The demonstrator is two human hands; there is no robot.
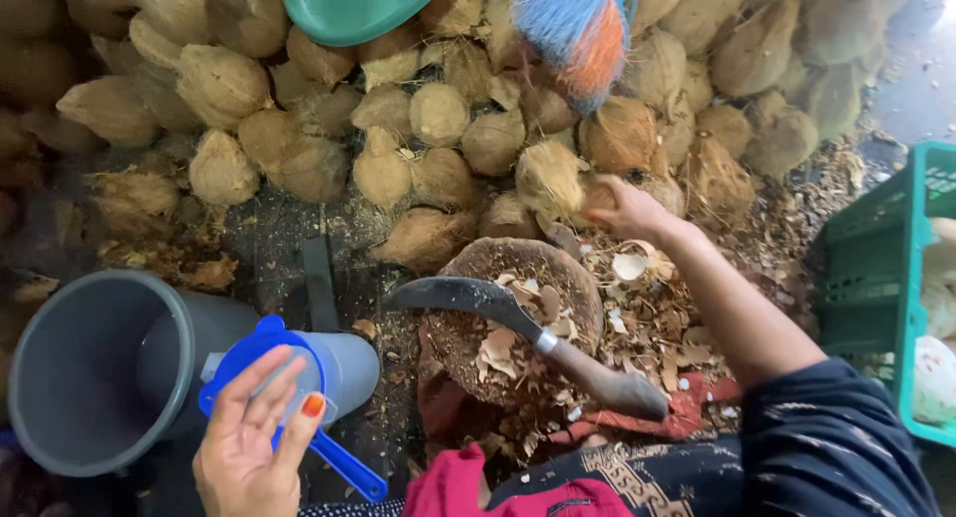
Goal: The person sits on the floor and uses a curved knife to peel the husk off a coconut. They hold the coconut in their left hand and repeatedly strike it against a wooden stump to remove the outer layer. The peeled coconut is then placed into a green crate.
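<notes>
Head view, looking down. I count two hands of my own, one curved knife, one wooden chopping block, one grey bucket, one blue strainer, one green crate and one green basin; the husked coconuts are too many for me to count exactly, several dozen at least.

My right hand (629,210) reaches forward to the front edge of the coconut pile (438,119), fingers bent around a fibrous brown coconut (596,194). The grip looks closed on it, though the fingertips are hidden behind the husk, so I cannot be sure how firmly. This coconut lies at the foot of the heap, just beyond the chopping block (518,308); it is tan, hairy and rounded like its neighbours.

My left hand (254,437) is open, fingers spread, one thumbnail painted orange. It rests against the rim of the blue strainer (261,350), which sits over a pale grey jug; the strainer's handle runs toward me. Just to the left lies the grey bucket (90,378), tipped on its side.

The curved knife (518,328) lies across the chopping block, dark blade to the left, wooden handle pointing right toward me, held by neither hand. Shell chips and husk scraps cover the block and the floor about it. The green crate (876,268) stands at the right edge, the green basin (349,9) on top of the heap.
</notes>
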